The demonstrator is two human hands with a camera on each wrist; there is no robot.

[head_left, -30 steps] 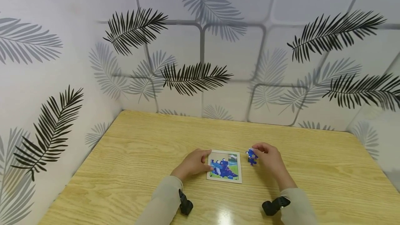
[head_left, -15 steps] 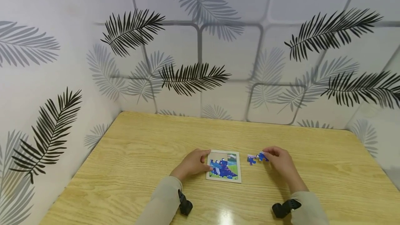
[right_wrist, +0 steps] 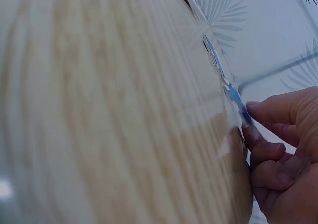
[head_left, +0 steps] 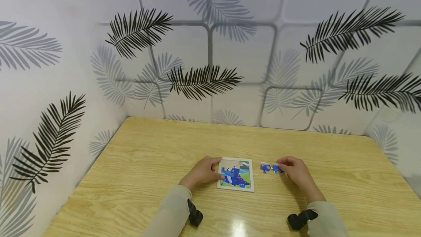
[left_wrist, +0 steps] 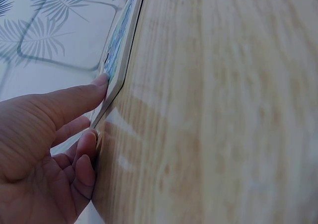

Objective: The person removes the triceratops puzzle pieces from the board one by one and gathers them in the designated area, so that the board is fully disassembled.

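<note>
A square jigsaw puzzle board (head_left: 235, 189) with a pale rim lies on the table, showing a blue dinosaur picture and a bare patch at its upper left. My left hand (head_left: 203, 171) holds the board's left side, its thumb on top of the rim (left_wrist: 117, 80) in the left wrist view. To the board's right, my right hand (head_left: 295, 171) pinches a blue puzzle piece (head_left: 275, 168) between thumb and fingers, low over the table. Close to its left lies another blue and purple puzzle piece (head_left: 264, 167). In the right wrist view, the pinched piece (right_wrist: 237, 101) appears edge-on.
The wooden table (head_left: 158, 149) extends around the board on all sides. Behind it stands a pale wall (head_left: 236, 101) with a feather-leaf pattern. Each wrist wears a black camera, the left one (head_left: 195, 215) near the front of the table.
My right hand has moved right with one puzzle piece, parting it from the other, then lowered it slightly beside that piece. My left hand has stayed on the board.
</note>
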